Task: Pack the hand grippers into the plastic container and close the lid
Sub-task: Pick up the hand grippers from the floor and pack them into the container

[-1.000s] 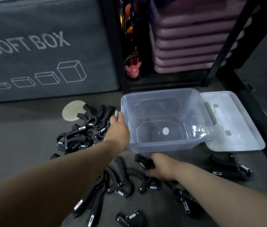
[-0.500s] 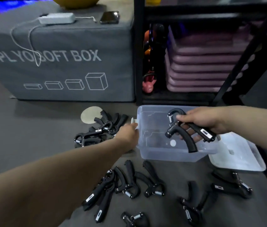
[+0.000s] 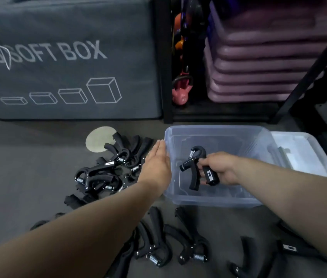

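Observation:
A clear plastic container (image 3: 214, 199) stands open on the dark floor. My right hand (image 3: 219, 167) reaches into it and grips one handle of a black hand gripper (image 3: 193, 163) with a steel spring. My left hand (image 3: 156, 163) rests with straight fingers against the container's left wall. The clear lid (image 3: 307, 155) lies flat to the right of the container. A pile of black hand grippers (image 3: 106, 171) lies left of the container. Several more hand grippers (image 3: 170, 243) are scattered along the floor in front of it, partly hidden by my forearms.
A grey soft box (image 3: 68, 57) stands at the back left. A black rack (image 3: 307, 81) behind the container holds purple mats (image 3: 258, 63) and a pink kettlebell (image 3: 180, 93). A pale round disc (image 3: 98, 139) lies on the floor by the pile.
My right hand picked a hand gripper off the floor, carried it over the container, and has now lowered it inside. My left hand stays at the container's left wall.

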